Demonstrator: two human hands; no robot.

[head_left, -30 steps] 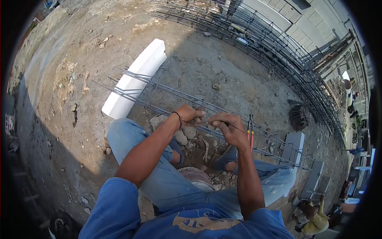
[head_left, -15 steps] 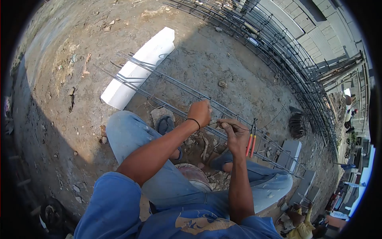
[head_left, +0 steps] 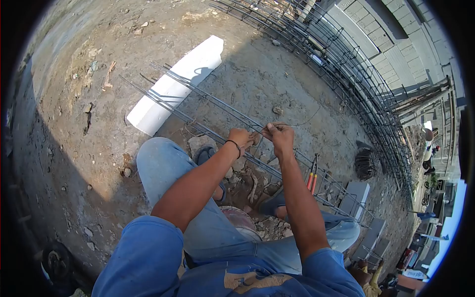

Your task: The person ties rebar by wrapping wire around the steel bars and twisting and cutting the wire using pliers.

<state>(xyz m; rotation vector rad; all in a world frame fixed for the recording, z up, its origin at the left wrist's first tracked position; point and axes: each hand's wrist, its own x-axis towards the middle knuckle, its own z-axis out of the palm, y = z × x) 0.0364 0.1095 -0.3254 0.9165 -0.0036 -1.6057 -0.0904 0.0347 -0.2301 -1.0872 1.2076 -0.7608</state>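
My left hand [head_left: 241, 139], with a dark band at the wrist, is closed at the long steel rebars [head_left: 213, 132] across my knees; what its fingers grip is hidden. Close beside it, my right hand [head_left: 279, 136] pinches a thin wire [head_left: 309, 119], whose loose end curves away to the right over the dirt. Both hands are over the far bar of the rebar frame. Pincers [head_left: 311, 181] with red-orange handles rest on the rebars to the right of my right forearm.
A white block [head_left: 173, 89] props up the rebars at the left, and grey blocks [head_left: 354, 198] lie under their right end. Long rebar cages [head_left: 341, 79] stretch along the upper right. A coil of wire [head_left: 367, 163] lies on the dirt. Part of another person [head_left: 371, 284] shows at lower right.
My right hand has moved up and left, from the near bar toward the far bar. My left hand has shifted slightly left and down. A wire end now sticks out right of my right hand.
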